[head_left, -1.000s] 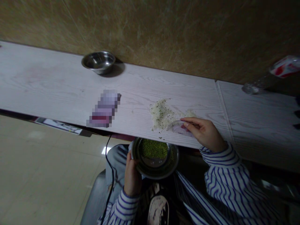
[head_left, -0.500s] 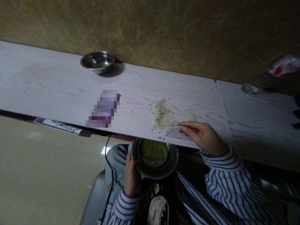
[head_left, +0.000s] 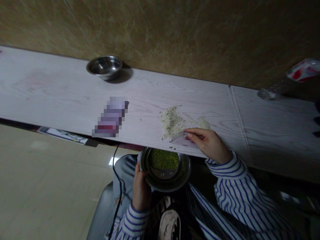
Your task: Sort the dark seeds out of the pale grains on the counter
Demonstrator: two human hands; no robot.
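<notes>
My left hand (head_left: 141,186) is closed on the rim of a metal bowl (head_left: 183,178), held just below the table's front edge. Green beans (head_left: 165,159), apparently mung beans, lie in the bowl's far side. Pinched in the fingers of my right hand (head_left: 208,141) is a clear protractor (head_left: 178,138), flat or nearly flat on the tabletop by the edge. Just beyond it spreads a heap of white rice (head_left: 172,121) mixed with dark specks. A smaller patch of white grains (head_left: 203,123) sits behind my right fingers. A few dark bits (head_left: 172,147) lie at the table edge above the bowl.
A second metal bowl (head_left: 105,68) stands near the wall on the pale wooden table (head_left: 147,91). A blurred-out flat object (head_left: 111,116) lies left of the rice. At far right a clear bottle (head_left: 277,87) lies by the wall. A black cable (head_left: 116,176) hangs at left.
My right hand has moved slightly left with the protractor, closer to the rice's near edge. My left hand and the bowl of green beans have stayed in place.
</notes>
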